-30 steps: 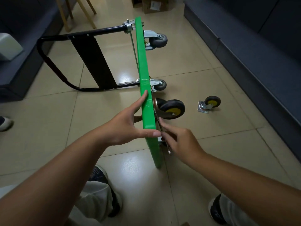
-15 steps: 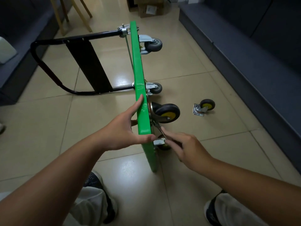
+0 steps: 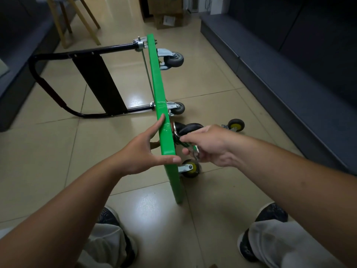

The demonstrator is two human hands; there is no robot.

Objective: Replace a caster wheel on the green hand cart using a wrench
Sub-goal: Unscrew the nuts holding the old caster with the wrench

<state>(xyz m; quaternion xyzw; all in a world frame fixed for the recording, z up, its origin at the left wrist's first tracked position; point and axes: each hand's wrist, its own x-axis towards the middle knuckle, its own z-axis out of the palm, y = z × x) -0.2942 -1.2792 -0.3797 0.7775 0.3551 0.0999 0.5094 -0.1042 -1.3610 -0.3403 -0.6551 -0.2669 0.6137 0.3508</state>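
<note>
- Two hands work at the green cart deck (image 3: 161,120), which stands on its long edge on the tiled floor (image 3: 58,151).
- Your left hand (image 3: 142,151) clamps the upper rim, thumb over the top, fingers spread.
- Your right hand (image 3: 209,146) is closed around a metal wrench (image 3: 194,149) at the black caster (image 3: 188,129) mounted on the underside.
- One loose yellow-hubbed caster (image 3: 234,125) lies apart on the floor.
</note>
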